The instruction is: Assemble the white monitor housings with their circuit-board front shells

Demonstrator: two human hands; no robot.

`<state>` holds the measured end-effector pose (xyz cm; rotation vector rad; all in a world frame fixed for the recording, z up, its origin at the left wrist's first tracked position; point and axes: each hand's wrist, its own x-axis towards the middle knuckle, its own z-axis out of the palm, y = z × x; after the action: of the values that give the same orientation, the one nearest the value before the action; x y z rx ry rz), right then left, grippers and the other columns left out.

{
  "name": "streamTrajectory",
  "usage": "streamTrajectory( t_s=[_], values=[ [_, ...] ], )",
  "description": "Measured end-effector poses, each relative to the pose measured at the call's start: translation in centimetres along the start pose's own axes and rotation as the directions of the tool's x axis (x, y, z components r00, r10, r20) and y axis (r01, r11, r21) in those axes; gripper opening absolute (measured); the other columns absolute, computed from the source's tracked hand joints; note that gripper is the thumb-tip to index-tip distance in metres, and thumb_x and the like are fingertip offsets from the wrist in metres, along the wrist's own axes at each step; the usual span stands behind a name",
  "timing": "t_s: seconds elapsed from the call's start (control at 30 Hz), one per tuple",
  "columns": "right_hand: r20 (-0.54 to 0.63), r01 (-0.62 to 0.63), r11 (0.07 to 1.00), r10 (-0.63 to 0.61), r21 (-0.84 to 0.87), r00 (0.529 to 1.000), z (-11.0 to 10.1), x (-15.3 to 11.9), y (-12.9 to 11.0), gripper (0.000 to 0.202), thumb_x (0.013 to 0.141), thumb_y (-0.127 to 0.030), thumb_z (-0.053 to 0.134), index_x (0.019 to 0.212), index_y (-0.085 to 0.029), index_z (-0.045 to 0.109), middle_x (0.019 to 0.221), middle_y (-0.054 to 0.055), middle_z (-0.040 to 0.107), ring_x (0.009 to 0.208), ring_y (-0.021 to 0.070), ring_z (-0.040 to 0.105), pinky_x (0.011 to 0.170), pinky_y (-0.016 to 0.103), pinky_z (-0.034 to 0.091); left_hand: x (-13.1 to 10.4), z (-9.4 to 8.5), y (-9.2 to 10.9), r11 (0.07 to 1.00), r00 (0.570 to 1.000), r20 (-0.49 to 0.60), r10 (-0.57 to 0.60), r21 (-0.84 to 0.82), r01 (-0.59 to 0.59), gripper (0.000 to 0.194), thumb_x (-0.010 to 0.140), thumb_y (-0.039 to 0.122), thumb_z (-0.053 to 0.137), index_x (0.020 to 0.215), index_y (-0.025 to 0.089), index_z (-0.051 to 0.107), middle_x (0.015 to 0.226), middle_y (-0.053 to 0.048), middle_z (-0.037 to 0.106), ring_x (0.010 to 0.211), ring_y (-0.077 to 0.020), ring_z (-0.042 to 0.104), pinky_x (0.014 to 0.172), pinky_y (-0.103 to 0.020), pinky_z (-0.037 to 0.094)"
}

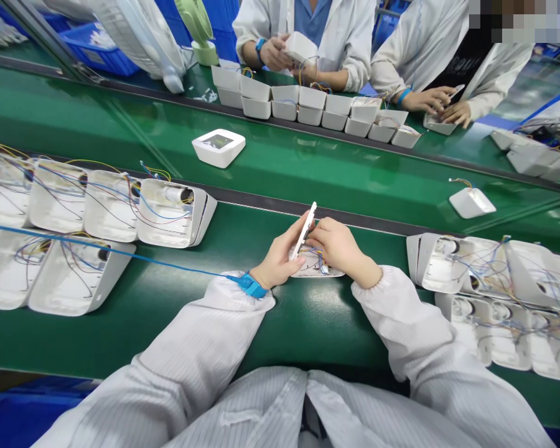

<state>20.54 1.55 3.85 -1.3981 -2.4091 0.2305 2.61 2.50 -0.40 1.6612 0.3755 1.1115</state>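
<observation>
My left hand (pixel 282 254) grips a thin white panel (pixel 304 230) on edge, tilted, its inner side turned to the right. Against that inner side my right hand (pixel 338 249) has its fingers bent together; what they pinch, if anything, is hidden. Below both hands a white plastic housing (pixel 333 272) rests on the green bench, with coloured wires (pixel 315 254) and a small white connector (pixel 325 269) showing inside. A blue wrist strap (pixel 253 285) with a cord circles my left wrist.
White housings with loose wires stand in rows at left (pixel 165 214) and right (pixel 480 267). Beyond the bench edge runs a green belt (pixel 340 168) carrying a white unit with a dark screen (pixel 218 148) and another white housing (pixel 473 203). Two co-workers handle white parts across it.
</observation>
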Motion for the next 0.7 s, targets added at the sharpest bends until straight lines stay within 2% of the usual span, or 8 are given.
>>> streamTrajectory(
  t_s=[0.2, 0.37, 0.43, 0.57, 0.63, 0.7],
  values=[
    [0.000, -0.009, 1.000, 0.009, 0.020, 1.000, 0.0, 0.1, -0.3, 0.020, 0.094, -0.025, 0.056, 0.087, -0.016, 0.073, 0.086, 0.009, 0.064, 0.083, 0.0214, 0.053, 0.073, 0.035, 0.041, 0.0, -0.1, 0.1, 1.000, 1.000, 0.012, -0.014, -0.018, 0.015, 0.080, 0.084, 0.054, 0.060, 0.152, 0.023, 0.030, 0.156, -0.011, 0.035, 0.138, -0.0352, 0.041, 0.116, -0.048, 0.034],
    [-0.015, -0.031, 0.985, 0.034, 0.172, 0.999, -0.5, 0.0, 0.4, 0.014, 0.091, -0.026, 0.061, 0.094, -0.020, 0.073, 0.096, 0.007, 0.067, 0.091, 0.0191, 0.058, 0.082, 0.033, 0.046, -0.3, -0.1, -0.5, 0.990, 0.998, -0.031, -0.060, -0.128, 0.056, 0.086, 0.081, 0.054, 0.065, 0.151, 0.021, 0.029, 0.150, -0.015, 0.042, 0.137, -0.0350, 0.041, 0.116, -0.051, 0.032],
    [0.013, -0.086, 0.976, 0.085, 0.201, 0.996, -0.9, -0.1, 1.2, 0.013, 0.088, -0.025, 0.064, 0.098, -0.020, 0.073, 0.099, 0.007, 0.068, 0.095, 0.0194, 0.060, 0.085, 0.033, 0.046, -0.3, 0.0, -0.6, 0.991, 0.996, -0.061, -0.063, -0.122, 0.055, 0.086, 0.080, 0.055, 0.066, 0.151, 0.023, 0.029, 0.150, -0.015, 0.042, 0.137, -0.0347, 0.042, 0.116, -0.052, 0.031],
    [0.093, -0.217, 0.960, 0.203, 0.179, 0.975, -2.2, -0.3, 2.3, 0.014, 0.085, -0.025, 0.067, 0.095, -0.017, 0.073, 0.096, 0.008, 0.069, 0.090, 0.0199, 0.063, 0.081, 0.034, 0.047, -0.2, -0.1, -0.7, 0.993, 0.996, -0.067, -0.067, -0.106, 0.060, 0.083, 0.081, 0.055, 0.066, 0.149, 0.022, 0.032, 0.152, -0.016, 0.038, 0.135, -0.0345, 0.043, 0.114, -0.052, 0.033],
    [0.074, -0.199, 0.949, 0.186, 0.247, 0.980, -3.1, -0.3, 2.1, 0.016, 0.088, -0.029, 0.064, 0.095, -0.018, 0.073, 0.095, 0.007, 0.069, 0.088, 0.0184, 0.063, 0.079, 0.032, 0.047, -0.2, -0.2, -0.6, 0.991, 0.996, -0.059, -0.070, -0.114, 0.063, 0.082, 0.081, 0.053, 0.066, 0.149, 0.022, 0.032, 0.148, -0.016, 0.043, 0.134, -0.0344, 0.044, 0.113, -0.053, 0.034],
    [0.105, -0.152, 0.921, 0.122, 0.357, 0.987, -4.0, -0.3, 1.5, 0.022, 0.089, -0.036, 0.063, 0.101, -0.019, 0.071, 0.096, 0.005, 0.069, 0.081, 0.0157, 0.062, 0.073, 0.029, 0.047, -0.2, -0.2, -0.6, 0.990, 0.996, -0.055, -0.069, -0.128, 0.062, 0.081, 0.081, 0.053, 0.066, 0.148, 0.022, 0.034, 0.145, -0.016, 0.046, 0.133, -0.0345, 0.045, 0.113, -0.053, 0.034]
  ],
)
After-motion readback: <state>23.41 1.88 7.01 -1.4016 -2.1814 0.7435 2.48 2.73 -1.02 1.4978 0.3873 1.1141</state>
